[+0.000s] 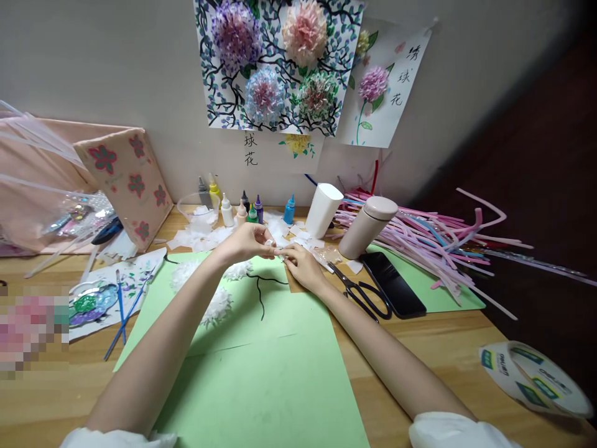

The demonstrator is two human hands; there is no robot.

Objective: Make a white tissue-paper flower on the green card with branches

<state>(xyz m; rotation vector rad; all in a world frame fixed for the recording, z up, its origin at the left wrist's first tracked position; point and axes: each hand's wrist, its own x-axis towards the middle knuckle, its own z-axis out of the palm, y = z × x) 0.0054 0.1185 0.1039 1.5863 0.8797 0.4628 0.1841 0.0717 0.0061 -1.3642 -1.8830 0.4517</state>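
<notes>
My left hand is closed in a pinch above the far part of the green sheet. Between its fingertips shows a small white paper piece. The fingertips of my right hand meet the left ones at this piece, also pinched, partly hiding it. Under my left forearm lies a fluffy white paper flower. Two more sit behind it, one white flower left of the forearm and another flower below my left hand. Thin black branch-like lines run across the sheet beside them.
White paper scraps and several paint bottles stand behind my hands. Scissors, a phone, a tumbler and pink pipe cleaners are at right, with a tape roll nearer. Crossed brushes lie left.
</notes>
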